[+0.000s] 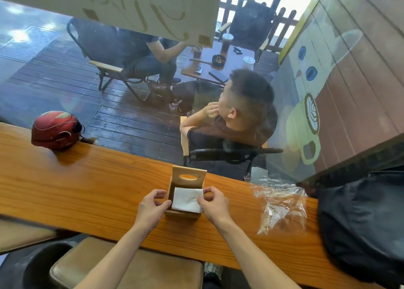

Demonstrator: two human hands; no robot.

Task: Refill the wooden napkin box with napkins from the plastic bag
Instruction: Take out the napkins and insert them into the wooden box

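The wooden napkin box (188,176) stands on the wooden counter (87,186), its lid tilted up at the back with an oval slot. A stack of white napkins (187,199) sits inside the box, sticking up slightly. My left hand (152,206) rests against the box's left side, fingers curled and apart. My right hand (213,204) touches the right edge of the napkins with its thumb and fingertips. The clear plastic bag (281,203) lies crumpled and flat on the counter to the right of the box.
A red helmet (55,130) sits at the counter's far left edge. A black bag (360,223) lies at the right end. A padded stool (131,266) is below me. Through the window, people sit around a small table (218,63) with drinks.
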